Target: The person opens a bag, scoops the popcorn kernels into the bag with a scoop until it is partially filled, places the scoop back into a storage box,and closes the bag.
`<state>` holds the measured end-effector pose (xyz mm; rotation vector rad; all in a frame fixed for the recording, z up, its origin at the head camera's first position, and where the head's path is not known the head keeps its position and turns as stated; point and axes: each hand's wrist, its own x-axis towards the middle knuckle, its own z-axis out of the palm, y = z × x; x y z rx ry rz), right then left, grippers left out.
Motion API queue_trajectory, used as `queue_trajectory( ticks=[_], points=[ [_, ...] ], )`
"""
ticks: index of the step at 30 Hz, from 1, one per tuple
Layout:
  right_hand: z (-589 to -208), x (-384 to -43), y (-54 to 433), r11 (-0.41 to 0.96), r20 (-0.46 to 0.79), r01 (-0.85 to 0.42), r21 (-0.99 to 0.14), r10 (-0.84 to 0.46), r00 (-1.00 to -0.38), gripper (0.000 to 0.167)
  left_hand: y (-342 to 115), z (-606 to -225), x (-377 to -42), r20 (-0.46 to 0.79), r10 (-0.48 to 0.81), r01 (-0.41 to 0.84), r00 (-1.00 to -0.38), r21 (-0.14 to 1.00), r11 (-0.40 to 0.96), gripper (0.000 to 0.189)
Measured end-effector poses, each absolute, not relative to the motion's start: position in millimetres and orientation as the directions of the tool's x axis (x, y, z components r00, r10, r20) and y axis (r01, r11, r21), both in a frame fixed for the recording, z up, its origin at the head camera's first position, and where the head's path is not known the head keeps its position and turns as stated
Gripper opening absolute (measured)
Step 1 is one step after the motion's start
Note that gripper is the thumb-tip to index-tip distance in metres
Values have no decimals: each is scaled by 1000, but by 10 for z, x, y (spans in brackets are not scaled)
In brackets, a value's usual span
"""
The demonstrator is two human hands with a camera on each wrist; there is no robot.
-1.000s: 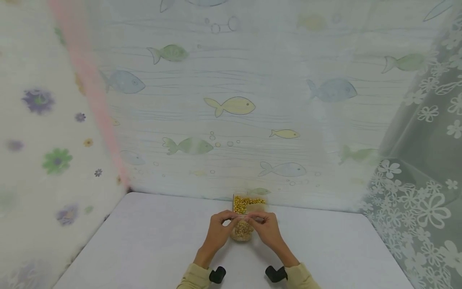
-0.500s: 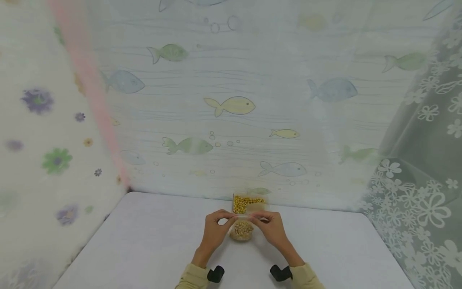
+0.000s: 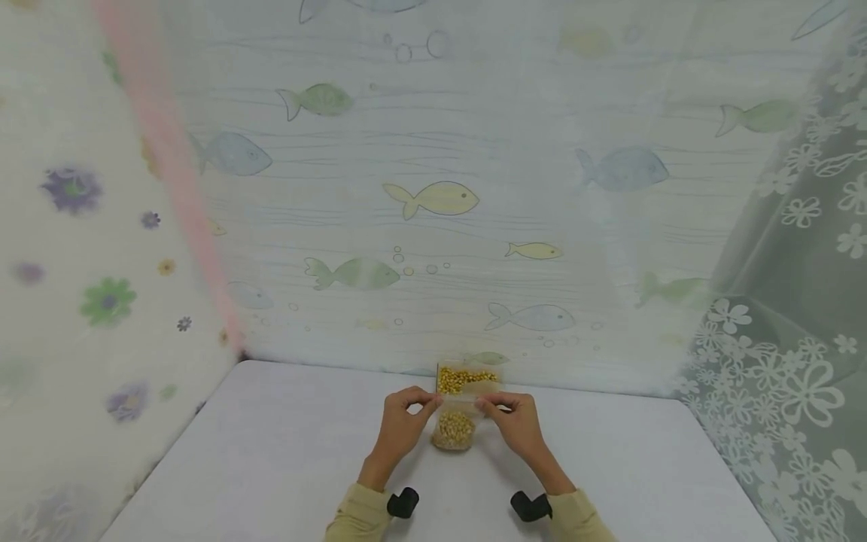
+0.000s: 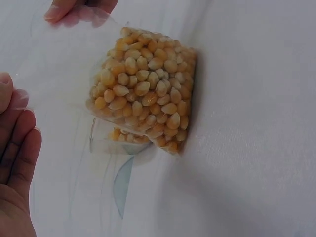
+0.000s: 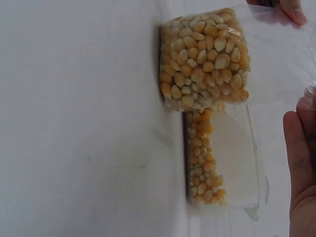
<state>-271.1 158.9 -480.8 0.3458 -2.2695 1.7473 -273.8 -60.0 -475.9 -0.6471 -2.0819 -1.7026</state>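
Note:
A clear plastic bag (image 3: 454, 431) with corn kernels in its lower part stands upright on the white table. At the bag's upper left corner, my left hand (image 3: 403, 425) pinches the film between thumb and fingers. My right hand (image 3: 520, 427) pinches the opposite upper corner, so the empty top is drawn out flat between them. In the left wrist view the kernels (image 4: 143, 84) fill a squarish block at the bottom. Just behind the bag is a clear container (image 5: 255, 153) of more kernels, partly covered by the bag in the head view.
A pale patch (image 5: 232, 148) shows at the container's front. The white table (image 3: 284, 444) reaches back to a fish-print curtain (image 3: 433, 135). Flowered cloth (image 3: 108, 301) hangs on the left, sheer floral fabric (image 3: 806, 384) on the right. Black wrist mounts (image 3: 403, 503) sit by both sleeves.
Both hands have moved apart and slightly up, keeping their pinch on the bag's top. More of its film shows stretched between them. The container has stayed in place.

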Motion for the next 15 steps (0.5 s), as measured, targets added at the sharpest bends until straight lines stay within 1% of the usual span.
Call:
queue_trajectory(
  ticks=[5, 8, 12, 15],
  points=[
    [-4906, -2775, 1624, 225, 374, -367, -902, -15, -927, 6, -627, -4762, -2764, 601, 131, 615, -788, 770, 171, 3],
    [-5026, -2847, 1646, 218, 354, -343, -914, 16, -935, 5, -644, -4796, -2786, 612, 140, 628, -778, 759, 171, 5],
    [-5076, -2867, 1653, 201, 347, -332, -922, 42, -937, 6, -645, -4940, -2880, 589, 143, 606, -795, 775, 177, 6],
    [-5093, -2867, 1653, 182, 353, -342, -922, 32, -935, 8, -652, -5039, -2943, 544, 135, 560, -828, 808, 182, 8]
  ],
)
